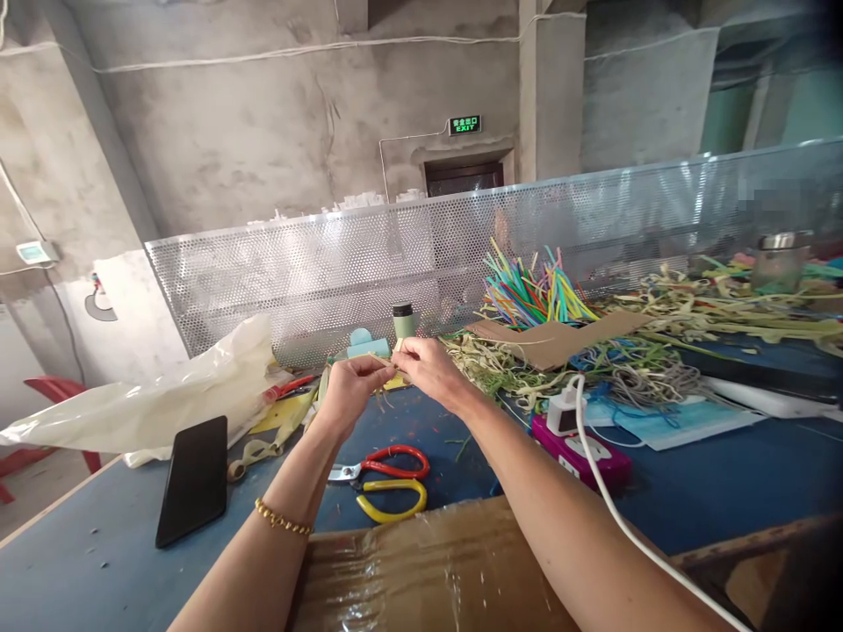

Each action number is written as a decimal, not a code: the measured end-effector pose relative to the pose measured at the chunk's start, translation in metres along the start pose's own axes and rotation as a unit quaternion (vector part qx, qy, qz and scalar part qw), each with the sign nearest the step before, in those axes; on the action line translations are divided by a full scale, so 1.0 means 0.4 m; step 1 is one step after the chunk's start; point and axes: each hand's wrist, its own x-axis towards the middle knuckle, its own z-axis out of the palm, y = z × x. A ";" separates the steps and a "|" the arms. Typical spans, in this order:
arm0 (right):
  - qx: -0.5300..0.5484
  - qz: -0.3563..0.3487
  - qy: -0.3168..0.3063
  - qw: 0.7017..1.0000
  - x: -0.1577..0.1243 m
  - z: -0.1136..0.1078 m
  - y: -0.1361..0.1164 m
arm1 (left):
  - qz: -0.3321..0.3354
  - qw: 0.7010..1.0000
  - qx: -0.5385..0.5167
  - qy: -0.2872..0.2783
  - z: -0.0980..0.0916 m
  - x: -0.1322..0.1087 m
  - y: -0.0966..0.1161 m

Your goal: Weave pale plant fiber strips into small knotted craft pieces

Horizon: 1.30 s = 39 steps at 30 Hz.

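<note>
My left hand (350,392) and my right hand (433,370) are raised close together above the blue table (263,562). Both are closed in a pinch on a thin pale strip of plant fibre (384,399), whose loose ends hang below the fingers. Much of the strip is hidden by the hands. Beneath them lies a pair of scissors (395,485) with one red and one yellow handle loop, blades pointing left. Just behind the hands stands a green bottle (403,323) with a black cap.
A black phone (192,481) lies left, near a plastic bag (190,386). At right are a purple power strip (596,456) with a white cable, a face mask (691,421), fibre scraps (487,364) and colourful pipe cleaners (536,290). A taped cardboard box (428,570) sits in front.
</note>
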 end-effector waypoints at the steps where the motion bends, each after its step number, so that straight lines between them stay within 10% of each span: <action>1: 0.013 0.009 -0.003 1.000 -0.001 0.000 -0.004 | 0.000 1.000 -0.010 0.007 0.000 0.000 -0.001; 26: -0.079 -0.076 -0.012 0.994 -0.003 -0.001 -0.003 | -0.006 0.997 -0.021 0.075 0.011 0.007 -0.018; 34: -0.177 -0.083 0.106 0.975 0.001 0.001 0.004 | -0.050 0.996 -0.045 0.063 0.014 0.000 -0.006; 39: -0.052 -0.028 0.074 0.995 -0.002 0.021 0.007 | -0.013 0.994 0.003 0.108 0.023 0.002 -0.012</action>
